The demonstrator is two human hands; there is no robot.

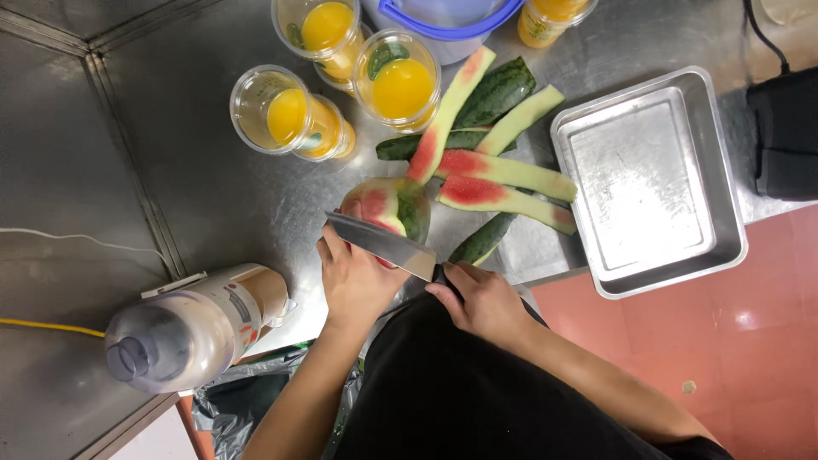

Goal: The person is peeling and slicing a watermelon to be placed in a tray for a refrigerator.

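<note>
The left hand (354, 277) was curled around a half-peeled watermelon (388, 209) near the worktop (196, 187) edge; the right hand (481, 298) was clenched on a knife (383, 244) laid against it. Rind strips (503, 175) were heaped just beyond, an empty steel tray (648, 179) stood beside them, and juice cups (290, 115) were set farther back.

The left hand (354, 277) covers the near side of the watermelon (388, 209), and the knife (383, 244) blade hides part of it too. The knife's handle is buried in the right hand (486, 302). At the counter's (196, 170) far edge, the blue-rimmed tub (443, 21) and an orange bottle (550, 17) are cut off by the frame. The black appliance (784, 132) runs past the right edge.
</note>
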